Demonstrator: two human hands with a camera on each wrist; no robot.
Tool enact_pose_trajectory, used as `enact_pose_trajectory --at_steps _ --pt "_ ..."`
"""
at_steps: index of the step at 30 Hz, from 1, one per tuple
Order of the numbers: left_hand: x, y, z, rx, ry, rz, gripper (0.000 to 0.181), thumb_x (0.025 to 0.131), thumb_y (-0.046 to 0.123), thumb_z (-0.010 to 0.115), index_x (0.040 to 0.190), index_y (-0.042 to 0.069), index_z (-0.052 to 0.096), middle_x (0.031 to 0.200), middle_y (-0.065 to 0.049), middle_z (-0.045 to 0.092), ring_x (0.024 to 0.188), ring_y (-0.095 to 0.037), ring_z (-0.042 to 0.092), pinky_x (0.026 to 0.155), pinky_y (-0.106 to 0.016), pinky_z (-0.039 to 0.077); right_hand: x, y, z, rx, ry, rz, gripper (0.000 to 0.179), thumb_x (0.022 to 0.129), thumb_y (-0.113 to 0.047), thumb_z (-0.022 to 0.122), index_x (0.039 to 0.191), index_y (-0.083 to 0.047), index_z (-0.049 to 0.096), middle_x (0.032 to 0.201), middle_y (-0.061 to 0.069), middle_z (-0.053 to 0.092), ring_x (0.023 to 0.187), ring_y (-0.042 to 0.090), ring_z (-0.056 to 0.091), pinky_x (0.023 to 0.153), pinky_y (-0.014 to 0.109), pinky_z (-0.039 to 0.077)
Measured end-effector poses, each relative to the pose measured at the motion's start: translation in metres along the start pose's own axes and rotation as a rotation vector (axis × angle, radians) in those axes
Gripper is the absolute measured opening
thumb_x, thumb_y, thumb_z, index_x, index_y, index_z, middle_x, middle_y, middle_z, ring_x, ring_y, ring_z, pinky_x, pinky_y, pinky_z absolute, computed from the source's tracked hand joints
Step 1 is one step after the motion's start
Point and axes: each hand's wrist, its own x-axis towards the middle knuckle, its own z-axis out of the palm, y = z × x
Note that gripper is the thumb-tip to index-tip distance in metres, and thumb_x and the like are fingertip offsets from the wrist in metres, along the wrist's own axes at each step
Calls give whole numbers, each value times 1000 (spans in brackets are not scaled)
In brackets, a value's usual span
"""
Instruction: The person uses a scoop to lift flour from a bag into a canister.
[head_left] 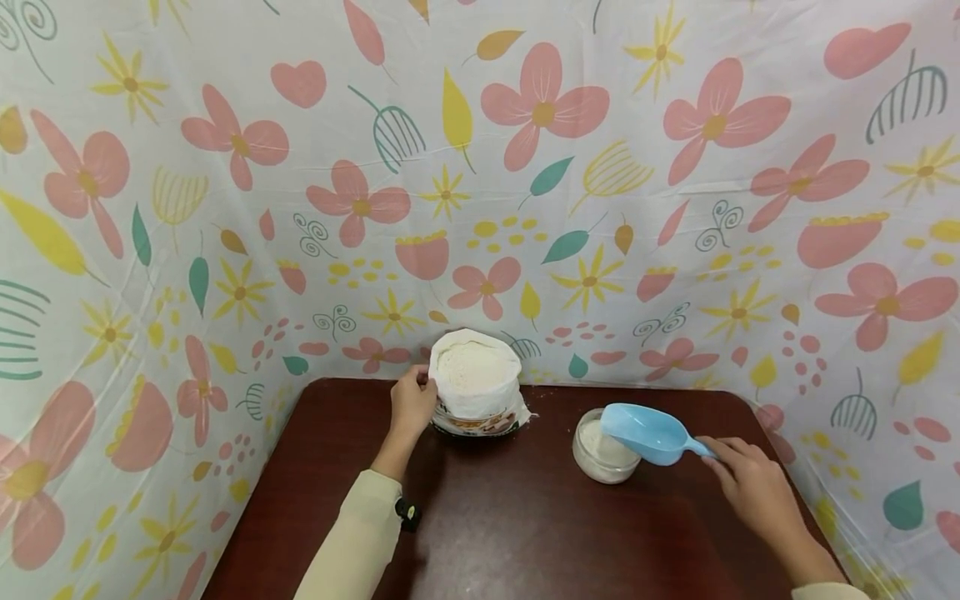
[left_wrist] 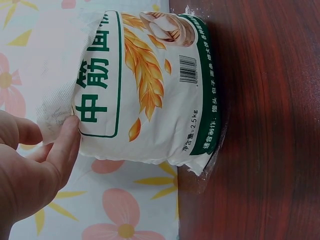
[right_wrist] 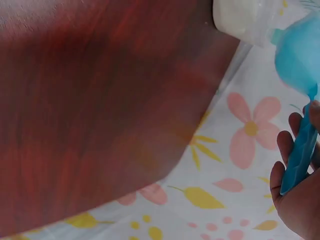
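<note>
An opened white bag of flour [head_left: 477, 375] stands near the table's back edge, its rim folded down and pale flour showing at the top. My left hand [head_left: 412, 403] pinches the folded rim at the bag's left side; in the left wrist view, thumb and fingers [left_wrist: 65, 150] meet at the paper edge. With my right hand [head_left: 753, 483] I grip the handle of a light blue scoop [head_left: 654, 435]. The scoop is tilted over a clear round container [head_left: 606, 467], which has flour inside. In the right wrist view, fingers curl around the blue handle [right_wrist: 299, 155].
The dark reddish-brown table [head_left: 517, 525] has angled back corners. A flower-patterned sheet [head_left: 487, 208] hangs right behind and along both sides. A little spilled flour lies by the bag's base. A dark band [head_left: 407, 515] is on the left wrist.
</note>
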Motion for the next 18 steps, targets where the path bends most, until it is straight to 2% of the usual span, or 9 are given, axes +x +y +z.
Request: enact_pose_trajectory --at_steps 3,6,10,18 --pt "0 0 1 0 2 -1 26 102 8 57 123 -2 67 99 -18 67 78 -23 70 65 -32 65 -6 0 5 39 2 63 40 78 2 85 116 -7 77 100 7 72 86 24 64 60 29 51" --pt "-1 -1 1 -5 -1 1 26 102 7 57 123 -2 67 100 -18 67 77 -23 71 65 -32 65 -10 -2 10 84 -6 132 37 81 1 83 116 -10 78 101 5 71 87 6 57 63 17 43" --pt "-1 -2 1 -12 -6 0 25 102 7 56 123 -1 67 100 -18 67 76 -23 71 65 -31 65 -10 -5 12 139 -1 176 32 86 -1 80 116 -10 78 101 5 71 84 -10 48 61 11 37" --pt "0 -1 0 -10 -10 -2 27 102 8 56 125 -1 67 101 -18 67 77 -23 71 65 -31 65 -1 -16 11 186 12 179 28 92 -2 76 119 -7 76 104 9 71 77 -8 48 57 11 36"
